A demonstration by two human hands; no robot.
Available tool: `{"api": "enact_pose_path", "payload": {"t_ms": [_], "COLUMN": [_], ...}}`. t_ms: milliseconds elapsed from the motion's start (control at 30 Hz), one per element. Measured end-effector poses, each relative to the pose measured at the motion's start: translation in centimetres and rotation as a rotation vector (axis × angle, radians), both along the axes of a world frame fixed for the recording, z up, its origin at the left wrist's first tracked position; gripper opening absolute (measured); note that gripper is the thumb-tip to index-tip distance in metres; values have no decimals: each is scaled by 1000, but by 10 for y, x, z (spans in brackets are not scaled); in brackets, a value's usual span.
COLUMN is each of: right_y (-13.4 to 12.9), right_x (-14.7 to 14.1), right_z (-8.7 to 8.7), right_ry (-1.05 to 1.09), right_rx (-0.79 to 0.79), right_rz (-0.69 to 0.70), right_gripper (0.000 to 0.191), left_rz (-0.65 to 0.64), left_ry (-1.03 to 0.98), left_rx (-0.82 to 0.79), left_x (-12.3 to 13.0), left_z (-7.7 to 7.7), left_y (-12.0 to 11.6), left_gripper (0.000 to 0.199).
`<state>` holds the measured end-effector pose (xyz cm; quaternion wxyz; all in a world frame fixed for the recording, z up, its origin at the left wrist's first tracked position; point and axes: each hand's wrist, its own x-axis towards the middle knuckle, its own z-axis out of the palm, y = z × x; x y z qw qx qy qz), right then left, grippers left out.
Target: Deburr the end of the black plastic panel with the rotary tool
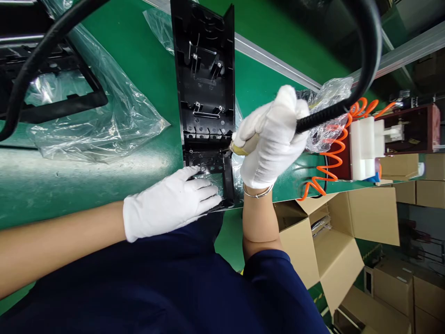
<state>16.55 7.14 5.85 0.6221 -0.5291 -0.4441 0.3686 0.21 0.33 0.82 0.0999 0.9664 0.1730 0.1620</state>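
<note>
A long black plastic housing (207, 99) lies on the green bench, its inner side with ribs and metal pins facing up. My left hand (170, 202), in a white glove, lies on the near end of the housing with its fingers stretched out. My right hand (271, 134), also gloved in white, is closed around a yellowish tool (239, 148) with a thick black cable (323, 113) running from its back end. The tool's front end is at the housing's right edge, beside the near opening. Its tip is too small to make out.
Clear plastic bags (114, 106) and another black frame (69, 102) lie on the left of the bench (146, 148). To the right are an orange coiled hose (335, 160), crumpled plastic (328, 113) and white blocks (363, 146). An open cardboard box (333, 250) stands below the bench's edge.
</note>
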Motion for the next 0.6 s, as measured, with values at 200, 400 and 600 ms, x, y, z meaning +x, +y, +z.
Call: {"api": "enact_pose_path", "payload": {"t_ms": [200,400,600], "right_y": [-6,3,11], "right_x": [-1,10,16], "right_z": [3,-6,-13], "right_ry": [3,-64,-106], "right_rx": [-25,-36,30], "right_rz": [-10,-25,-23], "right_gripper": [55,54,55], "left_rz": [-20,-20,-13], "left_ry": [8,35,42], "left_rx": [-18,-31,-20], "left_x": [-1,-2,-1], "left_z": [1,1,2], "left_y": [1,0,0], "left_gripper": [21,22,24]}}
